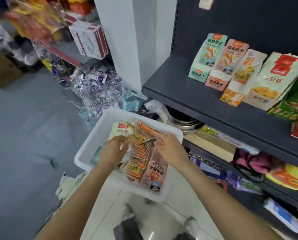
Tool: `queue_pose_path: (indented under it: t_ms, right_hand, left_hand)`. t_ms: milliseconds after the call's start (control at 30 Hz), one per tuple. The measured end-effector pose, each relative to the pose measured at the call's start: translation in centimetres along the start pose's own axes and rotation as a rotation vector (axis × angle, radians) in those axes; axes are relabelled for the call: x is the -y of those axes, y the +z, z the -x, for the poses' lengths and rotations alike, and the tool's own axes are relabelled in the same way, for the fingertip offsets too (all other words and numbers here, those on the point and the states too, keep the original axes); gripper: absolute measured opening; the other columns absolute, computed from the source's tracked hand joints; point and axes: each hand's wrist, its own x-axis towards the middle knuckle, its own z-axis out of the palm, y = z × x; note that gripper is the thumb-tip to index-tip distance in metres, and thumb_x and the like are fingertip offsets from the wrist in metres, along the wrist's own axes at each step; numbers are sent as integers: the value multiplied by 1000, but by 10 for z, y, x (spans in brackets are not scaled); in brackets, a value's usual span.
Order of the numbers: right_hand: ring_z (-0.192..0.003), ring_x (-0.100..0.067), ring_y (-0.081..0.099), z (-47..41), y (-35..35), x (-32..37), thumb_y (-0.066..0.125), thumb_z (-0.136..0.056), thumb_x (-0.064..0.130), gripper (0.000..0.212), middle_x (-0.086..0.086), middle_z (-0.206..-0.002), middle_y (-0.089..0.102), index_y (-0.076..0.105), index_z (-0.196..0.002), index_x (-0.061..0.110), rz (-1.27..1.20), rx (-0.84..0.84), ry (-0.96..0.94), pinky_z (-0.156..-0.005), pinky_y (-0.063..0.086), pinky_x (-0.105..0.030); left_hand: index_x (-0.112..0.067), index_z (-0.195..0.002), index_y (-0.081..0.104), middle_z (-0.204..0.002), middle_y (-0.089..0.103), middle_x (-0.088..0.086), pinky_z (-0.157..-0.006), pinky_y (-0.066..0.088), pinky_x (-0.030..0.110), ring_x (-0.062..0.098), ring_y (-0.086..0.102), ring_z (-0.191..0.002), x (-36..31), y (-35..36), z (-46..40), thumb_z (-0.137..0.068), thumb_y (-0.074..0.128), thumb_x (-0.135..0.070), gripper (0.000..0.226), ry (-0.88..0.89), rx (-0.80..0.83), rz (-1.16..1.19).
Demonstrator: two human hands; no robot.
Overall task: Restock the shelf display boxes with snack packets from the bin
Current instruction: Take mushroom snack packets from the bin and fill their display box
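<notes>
White bin (86,149): orange packets (138,155) fanned between left hand (114,149) and right hand (170,148), both gripping the stack's sides.

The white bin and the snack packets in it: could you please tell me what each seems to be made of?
The white bin looks like moulded plastic with a smooth, slightly glossy finish: thin uniform walls and a rolled rim. The snack packets look like printed plastic film, judging by their flat sealed edges and the sheen on them, though blur leaves this open.
</notes>
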Motion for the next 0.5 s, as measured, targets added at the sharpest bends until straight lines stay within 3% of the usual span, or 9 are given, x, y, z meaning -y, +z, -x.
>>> queue_pose_path:
  t_ms: [300,500]
  right_hand:
    - [-141,-20,23,-32,82,50,52,-95,31,59,3,-154,25,25,-147,31,-97,6,145,-112,26,-38]
    - [-143,-20,18,-49,105,48,47,-97,35,58,3,-157,17,23,-149,27,-8,68,249,-114,20,-36]
  left_hand:
    - [-15,-144,35,-146,38,9,-106,32,36,28,40,-130,88,-21,-46,-95,50,-22,51,85,273,-82]
    - [-5,-140,35,-135,50,17,-98,39,36,32,50,-119,94,-10,-68,-93,55,-17,52,-107,264,121]
